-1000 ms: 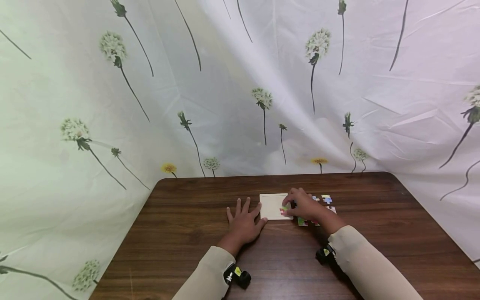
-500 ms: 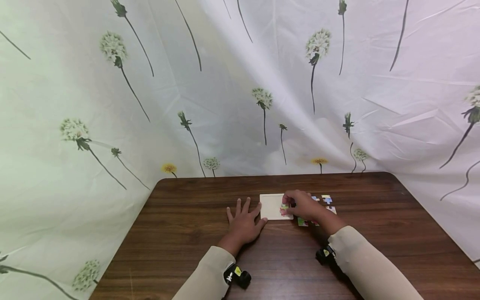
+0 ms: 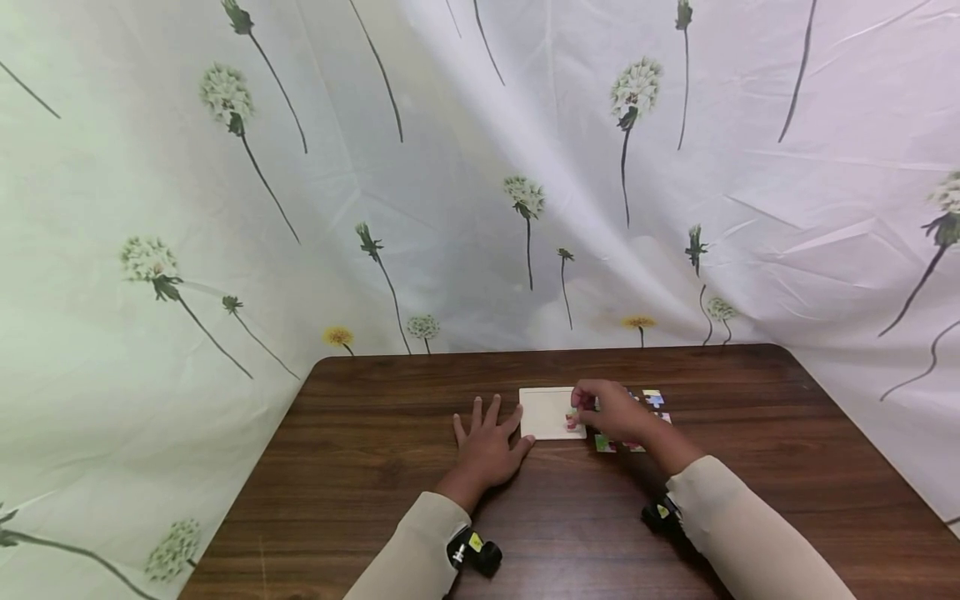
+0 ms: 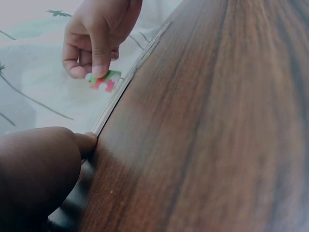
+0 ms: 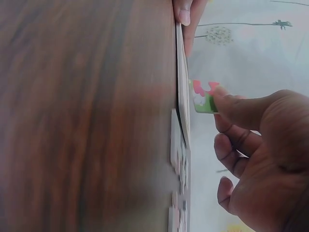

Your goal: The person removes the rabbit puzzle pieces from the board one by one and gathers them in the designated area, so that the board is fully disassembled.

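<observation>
A puzzle piece [image 5: 205, 96], green, pink and white, is pinched between the thumb and fingers of my right hand [image 3: 611, 410]. In the left wrist view the same hand [image 4: 99, 34] holds it up above the board's edge. Below it lies a pale rectangular puzzle board [image 3: 542, 412], flat on the table. My left hand [image 3: 486, 452] rests on the table with fingers spread, its thumb and index fingertip at the board's left edge. Several loose puzzle pieces [image 3: 653, 398] lie to the right of the board, partly hidden by my right hand.
The dark wooden table [image 3: 375, 483] reaches back to a pale curtain [image 3: 450, 208] printed with dandelions. Each wrist wears a small black camera; the left one [image 3: 480, 557] sits just above the tabletop.
My right hand, with the puzzle piece, has turned slightly and shifted a little to the right over the board. The left hand has stayed in place.
</observation>
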`<action>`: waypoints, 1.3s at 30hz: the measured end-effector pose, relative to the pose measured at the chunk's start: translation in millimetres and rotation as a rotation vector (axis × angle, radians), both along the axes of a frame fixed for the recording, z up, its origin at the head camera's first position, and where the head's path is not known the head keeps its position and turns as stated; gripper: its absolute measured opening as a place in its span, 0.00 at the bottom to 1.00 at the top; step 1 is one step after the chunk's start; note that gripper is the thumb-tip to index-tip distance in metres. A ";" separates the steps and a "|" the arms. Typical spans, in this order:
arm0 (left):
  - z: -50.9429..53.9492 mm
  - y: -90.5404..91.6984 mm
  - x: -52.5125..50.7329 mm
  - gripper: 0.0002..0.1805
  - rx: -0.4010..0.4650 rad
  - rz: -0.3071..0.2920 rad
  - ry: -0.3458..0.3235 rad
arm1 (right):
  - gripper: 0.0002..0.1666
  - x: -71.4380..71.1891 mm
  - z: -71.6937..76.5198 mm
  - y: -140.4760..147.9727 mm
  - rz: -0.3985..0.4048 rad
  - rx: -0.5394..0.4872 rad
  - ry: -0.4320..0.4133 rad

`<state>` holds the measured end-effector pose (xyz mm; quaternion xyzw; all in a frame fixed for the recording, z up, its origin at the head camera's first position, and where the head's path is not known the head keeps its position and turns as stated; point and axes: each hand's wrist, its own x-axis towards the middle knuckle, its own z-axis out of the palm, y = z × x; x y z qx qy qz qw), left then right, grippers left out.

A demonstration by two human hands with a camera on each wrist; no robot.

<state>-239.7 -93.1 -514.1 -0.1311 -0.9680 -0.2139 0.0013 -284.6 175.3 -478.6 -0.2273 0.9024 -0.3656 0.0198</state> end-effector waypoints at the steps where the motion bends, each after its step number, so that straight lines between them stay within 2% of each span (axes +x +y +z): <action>1: -0.4 0.0 -0.1 0.35 0.002 0.000 0.001 | 0.09 0.3 -0.7 2.6 -0.002 -0.003 0.002; 13: -2.5 0.3 1.1 0.35 -0.006 0.000 0.001 | 0.09 12.5 -3.0 33.2 -0.020 -0.032 0.080; 27: -1.1 -1.9 -0.3 0.35 -0.006 0.000 0.016 | 0.08 25.0 0.8 65.0 -0.024 -0.059 0.051; 32: 0.8 -3.1 1.7 0.35 -0.013 0.001 0.000 | 0.07 25.6 -2.7 74.9 -0.036 -0.058 0.043; 39: 0.2 -1.6 2.3 0.35 -0.012 -0.013 -0.001 | 0.07 34.7 -3.3 85.6 -0.075 -0.054 0.050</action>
